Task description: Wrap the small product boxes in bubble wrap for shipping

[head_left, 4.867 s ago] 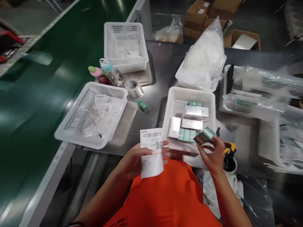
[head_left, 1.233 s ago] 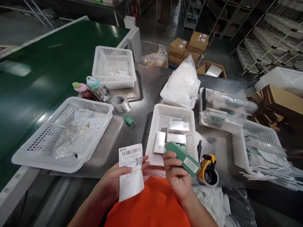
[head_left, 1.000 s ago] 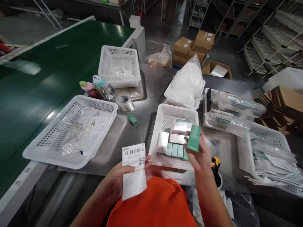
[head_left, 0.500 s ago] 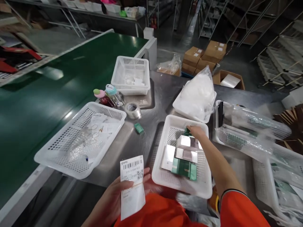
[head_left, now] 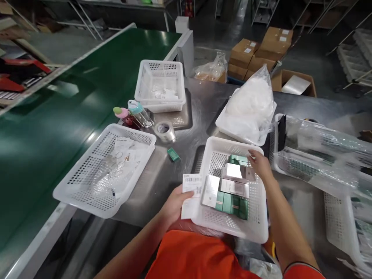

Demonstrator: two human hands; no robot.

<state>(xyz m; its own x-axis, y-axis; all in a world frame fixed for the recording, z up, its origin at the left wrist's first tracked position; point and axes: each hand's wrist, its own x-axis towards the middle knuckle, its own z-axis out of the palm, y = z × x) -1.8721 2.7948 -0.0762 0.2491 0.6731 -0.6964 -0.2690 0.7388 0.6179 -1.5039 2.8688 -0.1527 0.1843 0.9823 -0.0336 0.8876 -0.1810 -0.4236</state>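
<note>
My left hand (head_left: pixel 174 203) is closed on a printed paper slip (head_left: pixel 188 207) with a barcode, pinched under the thumb at the left rim of a white perforated basket (head_left: pixel 229 226). Inside that basket lie several small cartons: green boxes (head_left: pixel 231 204) at the near end, white boxes (head_left: pixel 210 192) across the middle, and a green box (head_left: pixel 238 159) at the far end. My right hand (head_left: pixel 259 164) hovers over the basket's right rim, fingers extended beside the far green box, with nothing visible in them. A small green carton (head_left: pixel 173 154) lies alone on the metal table (head_left: pixel 145 193).
A roll of clear tape (head_left: pixel 165 131), two bottles (head_left: pixel 139 112) and a basket of papers and plastic (head_left: pixel 78 205) are on the left. A second basket (head_left: pixel 159 102), a tray with a white bag (head_left: pixel 250 108) and plastic-covered baskets (head_left: pixel 314 155) stand around. A green conveyor (head_left: pixel 52 120) runs alongside.
My left hand has brought the slip up and right, to the basket's edge. My right hand has drawn back right from the far green box, which now shows more fully. The view has shifted.
</note>
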